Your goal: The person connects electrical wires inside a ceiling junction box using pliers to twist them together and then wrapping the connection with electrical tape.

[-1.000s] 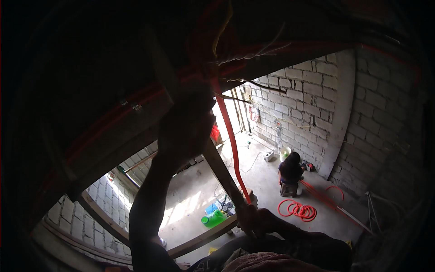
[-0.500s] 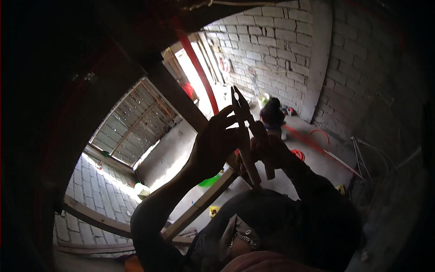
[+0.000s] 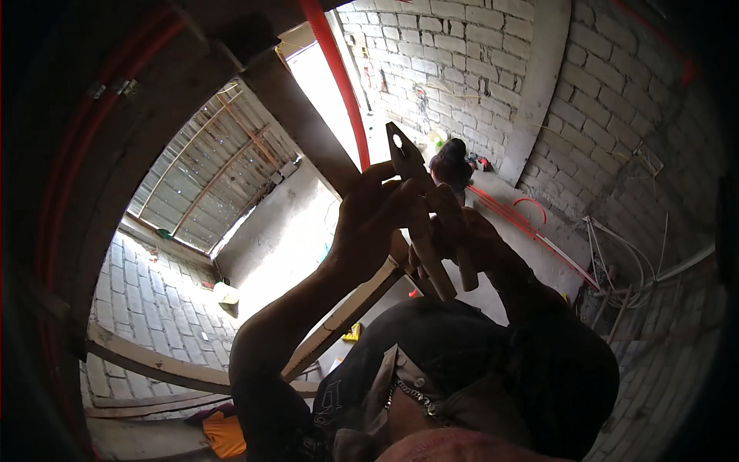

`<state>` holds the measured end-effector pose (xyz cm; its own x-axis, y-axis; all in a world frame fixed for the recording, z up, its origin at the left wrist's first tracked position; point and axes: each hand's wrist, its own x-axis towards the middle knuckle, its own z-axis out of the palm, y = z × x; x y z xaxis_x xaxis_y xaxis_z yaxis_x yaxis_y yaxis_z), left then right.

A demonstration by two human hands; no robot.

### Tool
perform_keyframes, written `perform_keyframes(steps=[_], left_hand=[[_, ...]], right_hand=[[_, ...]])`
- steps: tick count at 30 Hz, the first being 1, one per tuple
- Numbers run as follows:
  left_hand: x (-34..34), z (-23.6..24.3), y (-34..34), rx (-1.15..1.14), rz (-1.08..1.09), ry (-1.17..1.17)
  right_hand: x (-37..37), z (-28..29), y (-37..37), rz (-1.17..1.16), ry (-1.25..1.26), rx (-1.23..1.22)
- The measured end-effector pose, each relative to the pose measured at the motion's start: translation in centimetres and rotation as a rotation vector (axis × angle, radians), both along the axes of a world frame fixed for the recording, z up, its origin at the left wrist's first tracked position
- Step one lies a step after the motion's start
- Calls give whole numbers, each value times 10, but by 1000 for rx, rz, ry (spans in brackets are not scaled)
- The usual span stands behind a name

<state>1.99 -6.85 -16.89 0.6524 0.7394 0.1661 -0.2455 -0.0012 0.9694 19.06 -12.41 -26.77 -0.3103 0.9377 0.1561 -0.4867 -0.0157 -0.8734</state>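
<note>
A pair of pliers (image 3: 409, 162) is raised in front of me, jaws up and closed, with a small opening between them. My right hand (image 3: 466, 239) is wrapped round its handles, whose ends stick out below the fingers. At the pliers' head and upper handle, my left hand (image 3: 369, 219) is closed with its fingers pressed against the tool. Both hands are dark against the light, so whether the left fingers also pinch something thin cannot be made out. Just beyond the left fingers, a red corrugated conduit (image 3: 339, 77) hangs down.
A wooden beam (image 3: 289, 115) runs close by on the left, and a timber brace (image 3: 342, 319) slants below my arms. On the floor beneath, a person (image 3: 452, 163) is near the block wall (image 3: 462, 65), beside red conduits (image 3: 512, 219). White tubing (image 3: 639, 266) lies at right.
The pliers' jaws have come together and the tool has turned slightly. My left fingers have closed in on its head. The view has shifted a little and grown brighter.
</note>
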Motion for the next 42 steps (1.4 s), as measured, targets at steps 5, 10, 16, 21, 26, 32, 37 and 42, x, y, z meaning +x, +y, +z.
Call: perform_keyframes(steps=[5, 10, 16, 21, 26, 32, 37, 42], left_hand=[[1, -1, 10, 22, 50, -62], [6, 18, 9, 88, 18, -148], [10, 38, 22, 280, -16, 4], [10, 36, 30, 352, -17, 57], [29, 31, 30, 76, -190, -89], [28, 26, 38, 56, -189, -98], [46, 24, 32, 82, 39, -97], [52, 27, 26, 150, 181, 1]], right_hand=[[0, 28, -2, -10, -489, 130], [-7, 17, 1, 50, -78, 313], [-11, 27, 4, -18, -85, 303], [-11, 33, 13, 169, 223, 376], [-6, 30, 17, 288, 362, 418], [-10, 30, 17, 288, 365, 315], [-4, 35, 6, 253, 319, 263], [-1, 39, 3, 249, 306, 204]])
